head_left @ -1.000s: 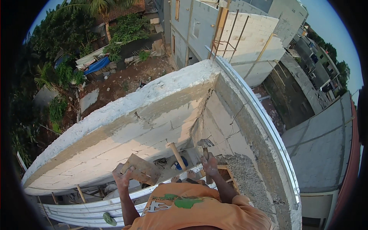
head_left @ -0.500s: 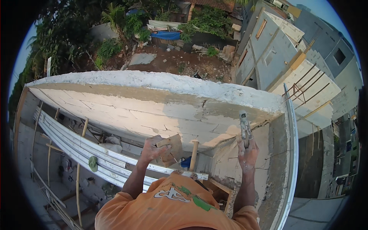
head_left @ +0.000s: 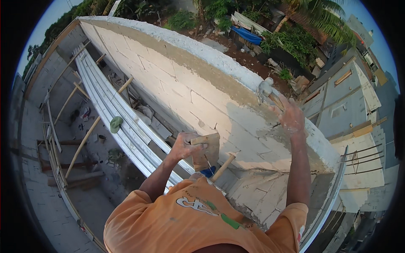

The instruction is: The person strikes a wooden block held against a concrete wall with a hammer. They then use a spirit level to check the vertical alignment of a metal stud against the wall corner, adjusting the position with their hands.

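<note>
2 grips: L fingers (head_left: 195, 148) clasp flat board (head_left: 211, 148), R fingers (head_left: 288, 106) metal tool (head_left: 265, 87), hndl (head_left: 276, 100) part-hidden.

- The right hand (head_left: 293, 116) has risen from low by the inner corner of the walls to the top edge of the long wall (head_left: 168, 76), left of that corner, its arm now stretched out.
- Its metal-headed tool (head_left: 265, 89) now tilts leftward over that edge.
- The left hand (head_left: 184, 146) has brought its board (head_left: 206, 149) nearer the wooden post (head_left: 223, 168).
- The view has swung left, showing more of the floor (head_left: 99, 160) below.
</note>
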### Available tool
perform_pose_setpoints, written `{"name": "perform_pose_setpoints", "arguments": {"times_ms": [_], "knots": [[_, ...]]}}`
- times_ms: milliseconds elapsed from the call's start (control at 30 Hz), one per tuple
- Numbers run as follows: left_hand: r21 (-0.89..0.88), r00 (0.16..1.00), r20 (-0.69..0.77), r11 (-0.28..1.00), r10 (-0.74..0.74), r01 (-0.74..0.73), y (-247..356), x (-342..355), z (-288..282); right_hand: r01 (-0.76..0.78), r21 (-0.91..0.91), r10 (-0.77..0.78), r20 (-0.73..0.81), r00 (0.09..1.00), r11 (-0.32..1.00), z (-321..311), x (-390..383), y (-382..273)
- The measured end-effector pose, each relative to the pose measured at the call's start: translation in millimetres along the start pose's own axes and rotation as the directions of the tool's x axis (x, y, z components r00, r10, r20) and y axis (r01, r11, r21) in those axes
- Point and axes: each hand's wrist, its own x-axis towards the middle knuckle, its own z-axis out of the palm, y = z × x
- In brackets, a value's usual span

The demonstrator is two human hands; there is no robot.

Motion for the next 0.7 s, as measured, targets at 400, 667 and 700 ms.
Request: {"name": "perform_pose_setpoints", "arguments": {"times_ms": [400, 667, 700], "knots": [[-0.242, 0.891, -0.391, 0.960, -0.233, 0.144, -12.4, -18.3, -37.7, 0.101, -0.056, -0.100, 0.033, 0.994, 0.993, 21.2, 18.1, -11.0], [-0.494, 0.703, -0.608, 0.869, -0.368, 0.029, -23.2, -41.0, -63.6, 0.059, -0.154, -0.062, -0.013, 0.998, 0.986, 20.6, 11.5, -17.8], [-0.502, 0.704, -0.622, 0.865, -0.343, -0.022, -29.3, -39.7, -67.0, 0.069, -0.170, -0.083, -0.078, 0.993, 0.983, 15.9, 11.3, -16.8]]}}
